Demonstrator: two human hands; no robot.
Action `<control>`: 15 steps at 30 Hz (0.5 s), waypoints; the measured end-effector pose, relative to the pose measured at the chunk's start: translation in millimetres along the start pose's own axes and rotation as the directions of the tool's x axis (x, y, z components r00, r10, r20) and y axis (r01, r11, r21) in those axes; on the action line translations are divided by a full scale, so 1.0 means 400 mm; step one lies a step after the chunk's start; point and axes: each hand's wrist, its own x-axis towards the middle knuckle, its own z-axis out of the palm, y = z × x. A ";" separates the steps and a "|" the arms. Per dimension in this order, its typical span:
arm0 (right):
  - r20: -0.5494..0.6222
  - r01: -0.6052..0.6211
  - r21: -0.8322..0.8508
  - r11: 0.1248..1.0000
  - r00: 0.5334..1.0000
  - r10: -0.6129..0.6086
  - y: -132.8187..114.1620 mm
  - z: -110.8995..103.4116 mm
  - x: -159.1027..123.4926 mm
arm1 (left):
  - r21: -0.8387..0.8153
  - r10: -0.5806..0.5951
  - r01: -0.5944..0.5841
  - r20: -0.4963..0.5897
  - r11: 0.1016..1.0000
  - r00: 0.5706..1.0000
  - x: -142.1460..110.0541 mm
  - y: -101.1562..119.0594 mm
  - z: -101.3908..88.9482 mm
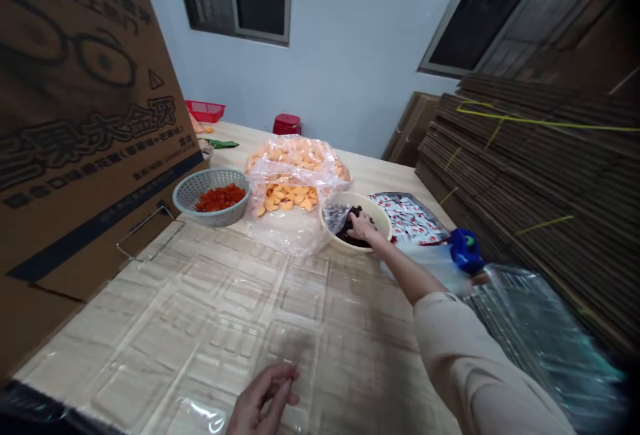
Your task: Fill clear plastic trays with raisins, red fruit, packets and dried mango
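Dark pieces (pixel 350 239) contained in cream bowl (pixel 385 219), touched by fingers of right hand (pixel 363 227); grip cannot be told. Bowl flanked by bagged orange pieces (pixel 286 196) and white packets (pixel 413 220). Left hand (pixel 261 400) loosely curled above clear trays (pixel 220 338); hold cannot be told.

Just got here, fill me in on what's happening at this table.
The right hand reaches into a cream bowl of dark pieces. The left hand hovers low over clear plastic trays spread across the table. Beyond them sit a basket of red-orange pieces and an open bag of orange slices.
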 end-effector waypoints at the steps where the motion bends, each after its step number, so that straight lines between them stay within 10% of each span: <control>1: -0.014 -0.011 0.058 0.998 1.000 0.012 0.001 -0.002 0.000 | 0.006 0.004 -0.004 0.011 1.000 1.000 0.007 0.021 0.011; 10: -0.027 -0.170 0.720 0.672 0.962 0.272 0.011 -0.042 -0.033 | -0.239 -0.012 0.040 0.117 0.970 0.993 0.146 0.246 0.106; 15: -0.028 -0.099 0.923 0.372 0.946 0.322 -0.005 -0.065 -0.097 | -0.689 -0.041 0.155 0.179 0.708 0.983 0.348 0.341 0.243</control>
